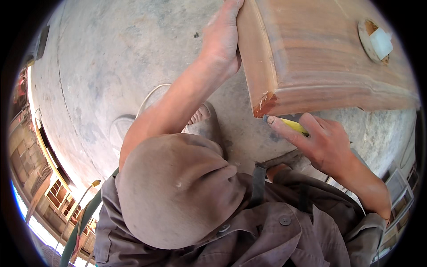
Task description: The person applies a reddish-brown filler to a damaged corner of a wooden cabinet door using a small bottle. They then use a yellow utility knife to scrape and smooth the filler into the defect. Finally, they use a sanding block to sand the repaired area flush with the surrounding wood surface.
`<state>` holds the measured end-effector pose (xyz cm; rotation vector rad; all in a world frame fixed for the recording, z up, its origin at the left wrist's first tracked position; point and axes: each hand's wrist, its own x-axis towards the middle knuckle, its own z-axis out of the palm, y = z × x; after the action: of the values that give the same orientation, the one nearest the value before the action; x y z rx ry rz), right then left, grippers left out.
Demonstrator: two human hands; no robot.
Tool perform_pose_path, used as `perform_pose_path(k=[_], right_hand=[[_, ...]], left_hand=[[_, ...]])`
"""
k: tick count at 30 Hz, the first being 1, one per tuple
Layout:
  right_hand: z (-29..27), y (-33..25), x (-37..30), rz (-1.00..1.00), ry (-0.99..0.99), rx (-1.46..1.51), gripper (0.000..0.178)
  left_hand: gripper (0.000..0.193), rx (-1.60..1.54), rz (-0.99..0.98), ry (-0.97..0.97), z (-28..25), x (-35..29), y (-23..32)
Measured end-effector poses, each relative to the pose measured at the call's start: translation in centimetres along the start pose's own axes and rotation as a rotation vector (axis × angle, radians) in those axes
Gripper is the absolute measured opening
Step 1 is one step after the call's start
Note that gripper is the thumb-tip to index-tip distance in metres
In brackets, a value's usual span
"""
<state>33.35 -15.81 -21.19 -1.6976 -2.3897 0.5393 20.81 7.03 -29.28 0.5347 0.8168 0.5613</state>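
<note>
My left hand (222, 38) grips the upright side of a brown wooden piece (320, 58), a box-like part with a moulded edge; its fingertips are partly out of sight. My right hand (322, 140) holds a slim yellow tool (291, 125) with a short, flat grey tip, which looks like a cutter knife. Its index finger stretches along the tool toward the tip. That tip is just beside the wood's near corner, where a reddish-brown patch (266, 104) shows pale marks. I cannot tell whether tip and wood touch.
On top of the wood lies a round dish (368, 39) with brown residue and a white block (381, 43). My bent, dusty knee (175, 191) fills the middle, above my sandalled foot (204, 120). A pale cable loops over the concrete floor (115, 58). Wooden frames (58, 193) stand far left.
</note>
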Motion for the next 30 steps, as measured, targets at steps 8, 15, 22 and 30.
perform_pose_path(k=[8,15,22,30], right_hand=[[-0.4,-0.7,0.1,0.084,-0.051,0.014,0.069],[-0.6,-1.3,0.5,0.127,-0.073,0.037,0.073],[0.0,-1.7,1.6,0.114,0.003,0.013,0.072],[-0.9,-2.0,1.1,0.162,-0.052,0.017,0.072]], left_hand=[[0.063,0.047,0.035,0.021,1.3,-1.7,0.6],[0.061,0.028,0.065,-0.019,0.8,-1.2,0.4],[0.062,0.035,0.067,-0.010,0.9,-1.0,0.3],[0.061,-0.005,0.014,-0.006,0.2,-0.1,0.3]])
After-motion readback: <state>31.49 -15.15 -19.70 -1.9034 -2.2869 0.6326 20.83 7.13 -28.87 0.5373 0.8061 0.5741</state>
